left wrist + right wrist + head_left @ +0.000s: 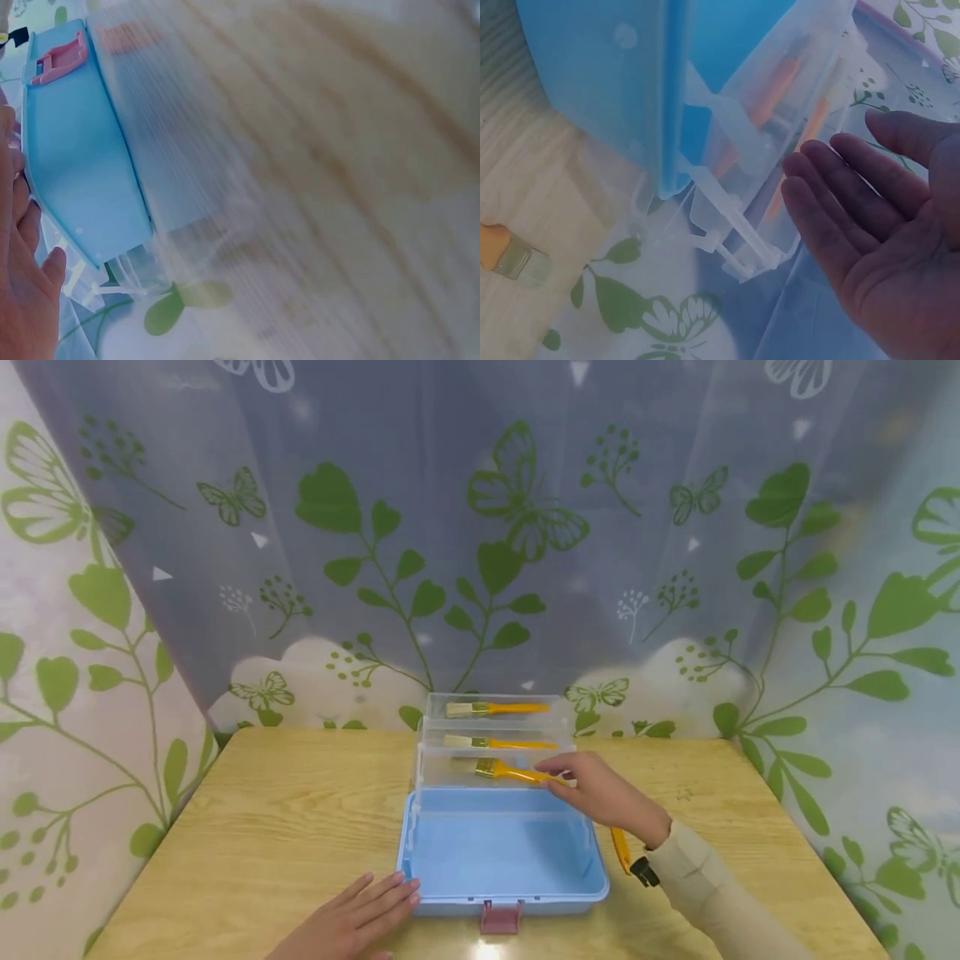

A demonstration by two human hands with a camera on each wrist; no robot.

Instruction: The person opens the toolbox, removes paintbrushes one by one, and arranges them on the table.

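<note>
A light blue box (502, 860) with a pink latch (501, 918) stands with its clear stepped trays (495, 731) raised at the back. Three paintbrushes with orange handles lie in the trays: an upper one (517, 708), a middle one (521, 744) and a lower one (510, 772). Over the lower brush's handle end is my right hand (596, 789). In the right wrist view its fingers (855, 202) are loosely extended, thumb apart, with nothing between them. My left hand (363, 914) touches the box's front left corner with straight fingers.
Another orange-handled paintbrush (620, 850) lies on the wooden table (300, 810) to the right of the box, partly hidden by my right forearm. A curtain (420, 552) with green leaves and butterflies hangs behind the table and along both sides.
</note>
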